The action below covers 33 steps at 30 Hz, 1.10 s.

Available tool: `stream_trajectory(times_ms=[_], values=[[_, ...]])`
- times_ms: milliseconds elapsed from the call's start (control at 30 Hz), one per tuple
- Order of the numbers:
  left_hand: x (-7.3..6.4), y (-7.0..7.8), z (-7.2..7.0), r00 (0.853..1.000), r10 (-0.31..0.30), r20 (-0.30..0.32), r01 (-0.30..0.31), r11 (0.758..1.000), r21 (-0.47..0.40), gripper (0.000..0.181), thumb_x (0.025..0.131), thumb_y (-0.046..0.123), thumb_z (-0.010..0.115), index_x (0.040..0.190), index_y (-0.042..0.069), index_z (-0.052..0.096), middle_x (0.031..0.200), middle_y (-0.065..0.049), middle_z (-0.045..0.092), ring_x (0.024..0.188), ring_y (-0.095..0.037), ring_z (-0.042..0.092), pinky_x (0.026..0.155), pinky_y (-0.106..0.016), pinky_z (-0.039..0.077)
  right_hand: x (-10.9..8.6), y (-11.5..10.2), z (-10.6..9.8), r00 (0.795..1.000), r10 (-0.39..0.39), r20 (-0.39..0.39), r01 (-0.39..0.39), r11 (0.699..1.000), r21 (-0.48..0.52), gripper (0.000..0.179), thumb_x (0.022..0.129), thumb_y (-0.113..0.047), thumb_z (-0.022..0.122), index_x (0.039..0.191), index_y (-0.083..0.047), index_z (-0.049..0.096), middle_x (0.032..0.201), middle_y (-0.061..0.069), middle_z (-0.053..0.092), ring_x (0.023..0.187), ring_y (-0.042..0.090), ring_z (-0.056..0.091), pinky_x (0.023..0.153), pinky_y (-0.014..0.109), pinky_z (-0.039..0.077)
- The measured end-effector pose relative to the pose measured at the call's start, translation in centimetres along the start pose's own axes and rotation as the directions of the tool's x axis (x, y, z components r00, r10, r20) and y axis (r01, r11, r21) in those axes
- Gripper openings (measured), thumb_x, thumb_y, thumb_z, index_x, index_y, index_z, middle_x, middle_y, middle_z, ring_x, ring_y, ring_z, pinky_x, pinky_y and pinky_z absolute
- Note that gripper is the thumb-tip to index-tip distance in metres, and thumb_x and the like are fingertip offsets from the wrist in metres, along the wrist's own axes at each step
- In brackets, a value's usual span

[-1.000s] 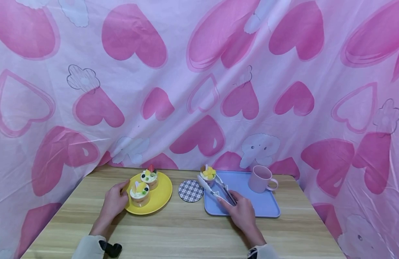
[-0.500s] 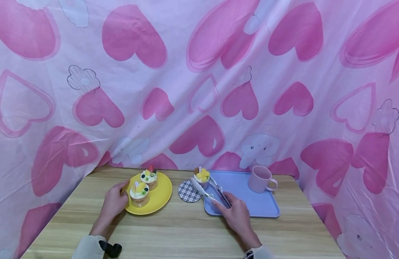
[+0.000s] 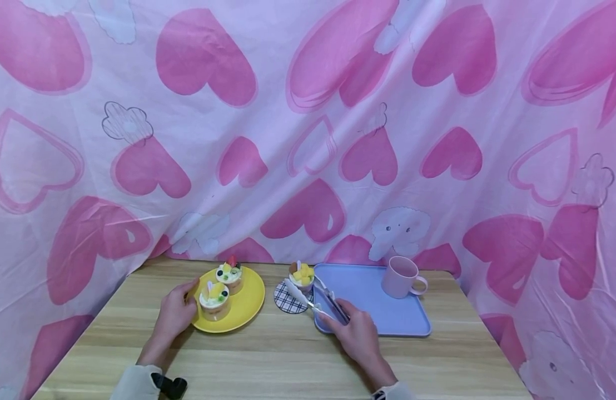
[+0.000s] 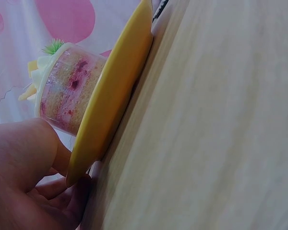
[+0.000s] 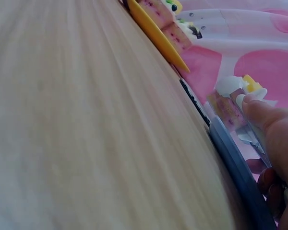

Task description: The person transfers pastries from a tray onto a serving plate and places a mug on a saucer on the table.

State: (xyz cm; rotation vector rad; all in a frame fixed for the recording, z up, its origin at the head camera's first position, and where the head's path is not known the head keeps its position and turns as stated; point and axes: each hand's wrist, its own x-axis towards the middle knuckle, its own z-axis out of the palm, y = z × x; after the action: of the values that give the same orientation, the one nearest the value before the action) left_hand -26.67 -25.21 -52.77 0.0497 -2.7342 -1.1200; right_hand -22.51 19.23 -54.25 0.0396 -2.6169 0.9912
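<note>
My left hand (image 3: 174, 308) pinches the left rim of a yellow plate (image 3: 252, 303); the left wrist view shows fingers reaching beneath the plate's edge. Two clear cake cups stand on it: a front cup (image 3: 214, 309) and a back cup (image 3: 231, 279) with a strawberry. In my right hand (image 3: 359, 333) is a pair of metal tongs (image 3: 334, 301). Between the tong ends sits a third cake cup (image 3: 302, 276), topped with yellow fruit cubes, over the far part of a checked round coaster (image 3: 286, 303). The right wrist view shows this cup above the tray's level; contact with the coaster is hidden.
A blue rectangular tray (image 3: 395, 319) lies under the right hand's tongs, just right of the coaster. On its far right side stands a pink mug (image 3: 400, 278), handle to the right. Behind the wooden table (image 3: 268, 355) hangs a pink heart-patterned cloth (image 3: 303, 211).
The right hand, tongs and fruit-topped cup have moved left, from over the blue tray's left edge to over the coaster. The left hand and yellow plate have stayed in place.
</note>
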Motion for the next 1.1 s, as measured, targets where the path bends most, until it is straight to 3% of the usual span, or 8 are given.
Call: stream_trajectory(times_ms=[367, 633, 933, 1100], values=[[-0.2, 0.1, 0.0, 1.000, -0.013, 0.008, 0.013, 1.000, -0.004, 0.058, 0.095, -0.006, 0.051, 0.152, -0.012, 0.051, 0.157, -0.036, 0.052, 0.148, -0.057, 0.046, 0.118, -0.068, 0.045, -0.7, -1.6, 1.1, 0.997, -0.070, 0.009, 0.069, 0.995, 0.074, 0.068, 0.084, -0.071, 0.080, 0.131, -0.022, 0.079, 0.107, -0.002, 0.082, 0.082, 0.009, 0.066, 0.071, 0.025, 0.051], [-0.2, 0.0, 0.1, 0.999, -0.031, 0.026, 0.031, 1.000, -0.003, 0.059, 0.094, -0.005, 0.051, 0.153, -0.012, 0.050, 0.158, -0.036, 0.050, 0.149, -0.057, 0.044, 0.118, -0.068, 0.045, -1.1, -2.9, 2.4, 0.991, -0.134, 0.015, 0.133, 0.989, 0.060, 0.071, 0.086, -0.074, 0.077, 0.132, -0.020, 0.079, 0.113, 0.000, 0.083, 0.085, 0.008, 0.069, 0.073, 0.025, 0.055], [-0.2, 0.2, 0.0, 0.999, -0.034, 0.034, 0.034, 0.999, -0.008, 0.060, 0.094, -0.005, 0.051, 0.154, -0.011, 0.049, 0.159, -0.036, 0.049, 0.150, -0.057, 0.044, 0.118, -0.068, 0.045, -1.6, -4.4, 3.3, 0.983, -0.182, 0.033, 0.181, 0.982, 0.050, 0.072, 0.086, -0.073, 0.076, 0.134, -0.020, 0.078, 0.121, 0.006, 0.083, 0.099, 0.017, 0.078, 0.079, 0.033, 0.061], [-0.3, 0.2, -0.1, 1.000, -0.015, 0.017, 0.015, 1.000, -0.012, 0.060, 0.093, -0.006, 0.051, 0.153, -0.012, 0.050, 0.157, -0.036, 0.051, 0.149, -0.057, 0.045, 0.118, -0.068, 0.045, -1.6, -4.9, 3.7, 0.979, -0.204, 0.017, 0.203, 0.978, 0.043, 0.070, 0.086, -0.070, 0.079, 0.133, -0.018, 0.079, 0.116, 0.006, 0.084, 0.092, 0.017, 0.077, 0.073, 0.031, 0.059]])
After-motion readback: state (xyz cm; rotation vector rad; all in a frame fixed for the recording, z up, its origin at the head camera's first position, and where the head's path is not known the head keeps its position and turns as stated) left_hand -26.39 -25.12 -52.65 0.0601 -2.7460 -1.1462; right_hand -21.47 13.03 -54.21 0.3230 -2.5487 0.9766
